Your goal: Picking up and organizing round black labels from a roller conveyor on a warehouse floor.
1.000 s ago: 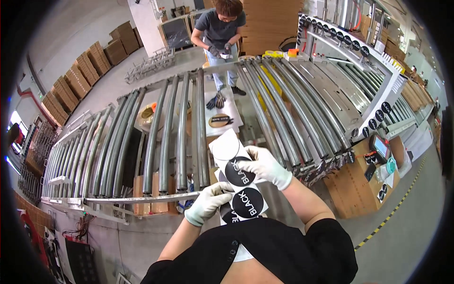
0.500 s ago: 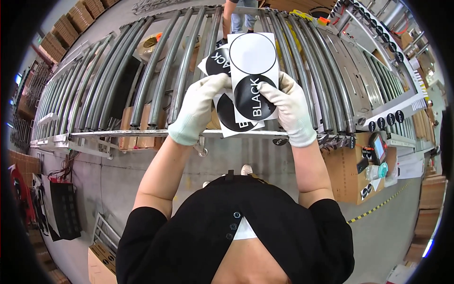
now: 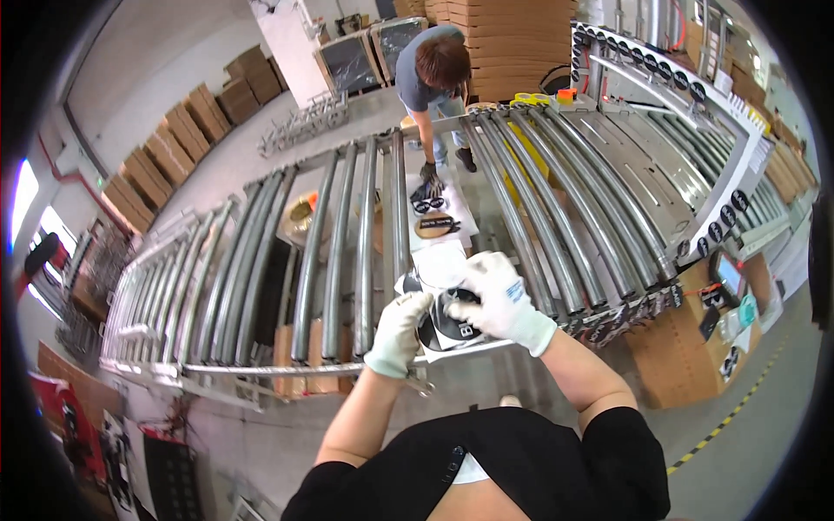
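The room is big and gray, and a roller bench (image 3: 365, 247) runs across it, just past the hands. Brown boxes (image 3: 176, 165) stand far off, ahead and to the left of the hands.

The stickers (image 3: 444, 332), black rounds on white sheets, are between the two hands, held up over the near edge of the bench. The left hand (image 3: 400, 333), in a white glove, has its fingers curled in tight and pinches the left side of the sheets. The right hand (image 3: 506, 304), in a white glove too, bends over the right side. Its fingers are a bit apart, but I cannot tell if they grip.

The step now looks like working with the sheets by hand. I think the next move calls for a firm left hold and a light right touch, so the thin sheets don't bend.

The black rounds have big white letters, partly hidden by the right hand. A brown oval (image 3: 434, 227) with dark marks lies just ahead of the hands. More black rounds (image 3: 728, 221) run along a white frame (image 3: 758, 161) far to the right. Ahead of the hands, another person (image 3: 432, 65) bends over the bench. A cardboard box (image 3: 665, 373) sits to the right.
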Motion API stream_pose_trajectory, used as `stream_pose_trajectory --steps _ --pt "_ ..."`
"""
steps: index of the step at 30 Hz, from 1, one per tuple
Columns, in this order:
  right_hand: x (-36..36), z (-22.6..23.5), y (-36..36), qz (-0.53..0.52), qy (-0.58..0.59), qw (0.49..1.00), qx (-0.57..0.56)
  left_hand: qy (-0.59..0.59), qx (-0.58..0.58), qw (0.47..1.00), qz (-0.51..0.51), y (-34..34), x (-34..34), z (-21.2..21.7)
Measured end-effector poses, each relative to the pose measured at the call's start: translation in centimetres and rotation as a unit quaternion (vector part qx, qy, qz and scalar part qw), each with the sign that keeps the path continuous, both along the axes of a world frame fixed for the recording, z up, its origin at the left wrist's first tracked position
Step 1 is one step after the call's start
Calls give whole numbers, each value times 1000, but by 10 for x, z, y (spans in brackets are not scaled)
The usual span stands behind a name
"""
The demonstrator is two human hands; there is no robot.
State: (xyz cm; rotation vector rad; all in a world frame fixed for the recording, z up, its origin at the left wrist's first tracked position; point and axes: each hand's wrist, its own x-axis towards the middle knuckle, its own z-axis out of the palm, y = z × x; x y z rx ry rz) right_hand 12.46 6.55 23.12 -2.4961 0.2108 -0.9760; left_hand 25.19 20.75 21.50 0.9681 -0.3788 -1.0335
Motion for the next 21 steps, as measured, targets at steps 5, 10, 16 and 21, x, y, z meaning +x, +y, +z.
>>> stream_pose_trajectory --steps 5,10,16,21 --pt "15 0 -4 109 34 989 -97 125 21 991 -40 0 5 -26" --pt "29 -25 -7 141 53 978 -143 175 60 982 -32 5 4 -41" --pt "43 -40 4 171 81 958 -217 166 111 980 10 15 12 -63" --pt "47 -48 0 194 23 948 -251 194 65 979 -15 17 18 -85"
